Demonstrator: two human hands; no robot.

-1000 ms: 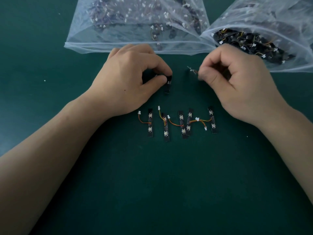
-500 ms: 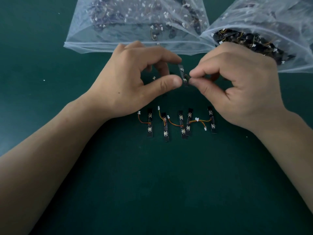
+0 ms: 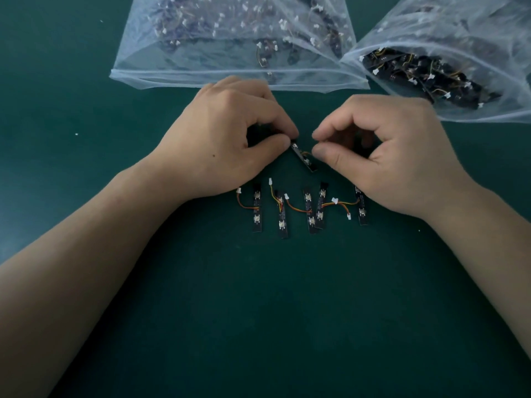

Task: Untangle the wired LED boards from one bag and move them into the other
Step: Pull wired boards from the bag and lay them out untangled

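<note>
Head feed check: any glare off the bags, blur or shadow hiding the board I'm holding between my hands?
Head view: soft, dim light, no hard glare; hazy sheen on the left bag veils its contents more than on the right bag. Head view: the held board between left hand and right hand is small, slightly soft, partly shaded by them; the row of boards below reads clearly.

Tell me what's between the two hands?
A small black LED board strip, seen in the head view. The left hand pinches its top end; its orange wire reaches the right hand's fingers.
</note>
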